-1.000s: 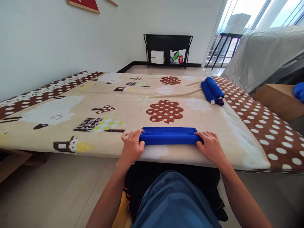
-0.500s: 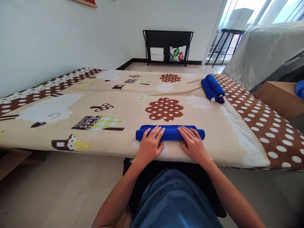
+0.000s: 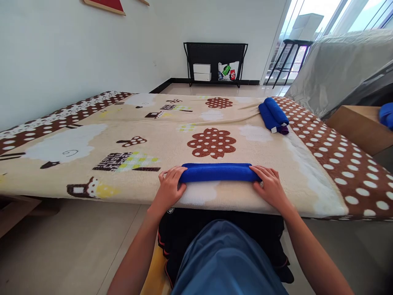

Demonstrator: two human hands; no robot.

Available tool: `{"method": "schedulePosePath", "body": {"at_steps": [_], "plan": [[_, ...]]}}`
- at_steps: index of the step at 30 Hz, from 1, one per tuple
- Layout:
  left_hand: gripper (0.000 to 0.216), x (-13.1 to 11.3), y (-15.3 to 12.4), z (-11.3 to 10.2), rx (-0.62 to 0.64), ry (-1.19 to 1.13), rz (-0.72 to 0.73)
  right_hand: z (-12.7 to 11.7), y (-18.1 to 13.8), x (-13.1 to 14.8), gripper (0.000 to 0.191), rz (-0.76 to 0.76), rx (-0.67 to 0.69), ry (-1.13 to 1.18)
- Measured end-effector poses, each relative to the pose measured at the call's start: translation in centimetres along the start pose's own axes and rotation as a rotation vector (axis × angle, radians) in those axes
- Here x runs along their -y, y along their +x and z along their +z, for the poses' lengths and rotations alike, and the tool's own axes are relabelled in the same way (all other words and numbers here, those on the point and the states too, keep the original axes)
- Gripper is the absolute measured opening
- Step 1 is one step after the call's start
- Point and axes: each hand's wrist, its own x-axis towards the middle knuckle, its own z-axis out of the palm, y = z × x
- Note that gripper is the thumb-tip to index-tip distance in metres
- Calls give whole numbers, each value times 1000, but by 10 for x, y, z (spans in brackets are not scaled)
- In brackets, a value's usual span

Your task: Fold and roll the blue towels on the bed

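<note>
A blue towel rolled into a long tube (image 3: 218, 172) lies across the near edge of a patterned blanket (image 3: 147, 135) that covers a low table. My left hand (image 3: 170, 189) is curled round the roll's left end. My right hand (image 3: 268, 187) is curled round its right end. Both hands rest on the blanket. Two more rolled blue towels (image 3: 273, 116) lie side by side at the far right of the blanket.
A wooden box (image 3: 359, 127) with a blue cloth (image 3: 387, 114) on it stands to the right. Behind it is a grey covered piece of furniture (image 3: 337, 69). A black rack (image 3: 215, 63) with boxes stands by the far wall. Tiled floor lies to my left.
Half a second ago both hands lay flat on the middle of the roll. They have slid outward and now grip its two ends, as they did a second ago.
</note>
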Motion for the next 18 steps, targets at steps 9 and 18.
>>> {"method": "schedulePosePath", "body": {"at_steps": [9, 18], "plan": [[36, -12, 24, -10, -67, 72, -112, -1, 32, 10, 43, 111, 12, 20], [55, -87, 59, 23, 89, 103, 250, 20, 63, 82, 50, -142, 45, 63]]}}
